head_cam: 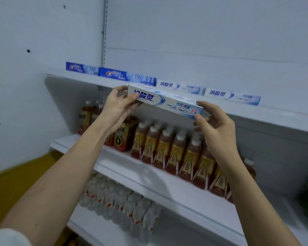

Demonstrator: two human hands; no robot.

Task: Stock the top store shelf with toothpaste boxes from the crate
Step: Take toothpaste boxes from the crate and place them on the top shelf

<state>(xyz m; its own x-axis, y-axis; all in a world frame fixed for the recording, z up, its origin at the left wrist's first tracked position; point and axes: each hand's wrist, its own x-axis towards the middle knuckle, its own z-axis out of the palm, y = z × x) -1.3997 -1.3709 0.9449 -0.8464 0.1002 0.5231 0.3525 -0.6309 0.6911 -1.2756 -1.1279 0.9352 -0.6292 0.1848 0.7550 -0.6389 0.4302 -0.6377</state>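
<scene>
At top shelf (pixel 256 115) edge: toothpaste box (pixel 164 102), level for sliding in; my left hand (pixel 116 108) and right hand (pixel 212 125) each pinch an end.

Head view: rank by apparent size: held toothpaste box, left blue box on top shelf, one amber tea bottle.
1. Held toothpaste box, though it is nearest the camera.
2. Left blue box.
3. Amber tea bottle; close to the blue box, so unsure.

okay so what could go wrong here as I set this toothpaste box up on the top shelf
The toothpaste box is pinched only at its ends by the left hand and right hand, so it might twist or slip. Sliding it in could nudge the white boxes lined along the top shelf behind it.
</scene>
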